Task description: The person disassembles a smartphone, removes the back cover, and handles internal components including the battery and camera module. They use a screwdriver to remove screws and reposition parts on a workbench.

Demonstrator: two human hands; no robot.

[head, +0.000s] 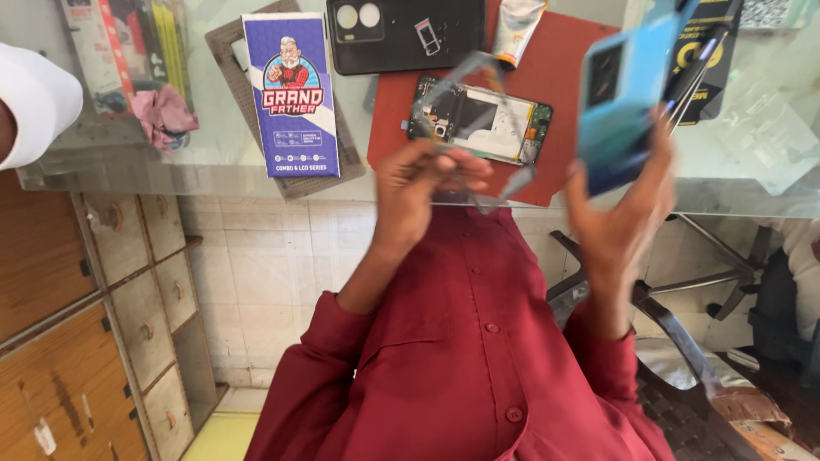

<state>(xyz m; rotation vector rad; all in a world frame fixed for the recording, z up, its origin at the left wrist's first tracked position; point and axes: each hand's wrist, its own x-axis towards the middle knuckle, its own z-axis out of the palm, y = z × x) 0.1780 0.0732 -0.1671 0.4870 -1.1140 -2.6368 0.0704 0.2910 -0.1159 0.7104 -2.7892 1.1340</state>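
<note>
My left hand (420,189) pinches a thin clear film (487,128), blurred by motion, just above an opened phone (478,124) whose circuit board and white inner plate are showing. The phone lies on a dark red mat (559,77) on the glass table (213,145). My right hand (628,209) holds up a blue phone back cover (623,102) with a dark camera cut-out, to the right of the opened phone.
Beyond the mat lie a black phone back (401,34) carrying a small metal tray, a glue tube (517,30), a purple box (293,94) on a grey pad, and a pink cloth (162,115). Another person's white sleeve (30,102) shows at far left. Wooden drawers (77,324) stand below.
</note>
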